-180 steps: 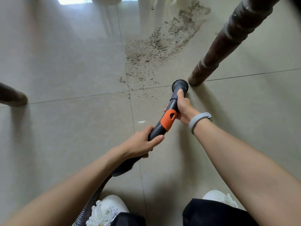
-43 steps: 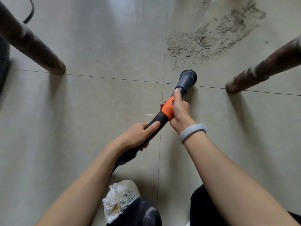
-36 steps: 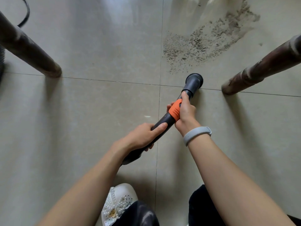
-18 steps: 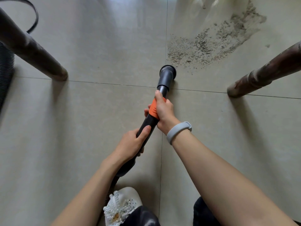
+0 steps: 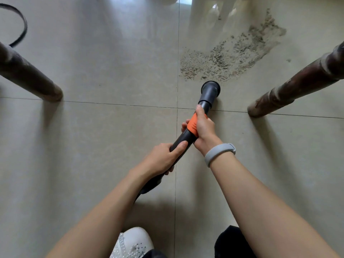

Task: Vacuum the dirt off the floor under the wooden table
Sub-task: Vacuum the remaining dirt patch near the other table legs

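Observation:
A patch of grey-brown dirt (image 5: 229,56) lies on the pale tiled floor (image 5: 104,53), between two dark wooden table legs. I hold a dark vacuum wand with an orange clip (image 5: 192,125). Its round nozzle (image 5: 210,89) sits on the floor at the near edge of the dirt. My right hand (image 5: 204,129) grips the wand at the orange clip, a grey band on the wrist. My left hand (image 5: 162,160) grips the wand lower down, nearer my body.
The left table leg (image 5: 28,75) and right table leg (image 5: 296,84) slant down to the floor on either side. A black cable (image 5: 20,25) loops at the far left. My white beaded shoe (image 5: 132,243) shows at the bottom edge.
The nozzle has swung from the left of the tile joint to the right and forward, up to the dirt's near edge. The near fringe of dirt has shrunk since the earliest frame.

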### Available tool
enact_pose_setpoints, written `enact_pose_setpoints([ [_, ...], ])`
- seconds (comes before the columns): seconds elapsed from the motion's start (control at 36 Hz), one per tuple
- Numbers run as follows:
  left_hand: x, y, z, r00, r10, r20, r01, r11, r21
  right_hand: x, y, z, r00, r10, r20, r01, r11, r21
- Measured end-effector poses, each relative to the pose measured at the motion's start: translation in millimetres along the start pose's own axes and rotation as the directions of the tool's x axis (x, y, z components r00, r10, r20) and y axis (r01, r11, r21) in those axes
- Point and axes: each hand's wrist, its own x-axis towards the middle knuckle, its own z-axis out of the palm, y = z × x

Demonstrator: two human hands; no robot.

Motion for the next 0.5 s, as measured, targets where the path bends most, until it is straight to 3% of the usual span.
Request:
enact_pose_setpoints([
  [0.22, -0.6, 9.5, 8.9, 0.997, 0.020, 0.080, -0.033, 0.985, 0.169, 7.7, -5.5, -21.2, 1.000, 0.022, -0.017, -0.021, 0.998, 0.056],
  [0.39, -21.8, -9.3, -2.0, 0.991, -0.012, 0.130, 0.019, 0.999, -0.047, -6.2, 18.7, -3.9, 0.996, 0.038, 0.080, -0.040, 0.999, 0.021],
  [0.5, -44.2, -25.5, -12.1, 0.991, -0.039, 0.129, 0.051, 0.994, -0.095, -19.7, 43.4, 11.2, 0.990, 0.056, 0.127, -0.054, 0.998, -0.020],
])
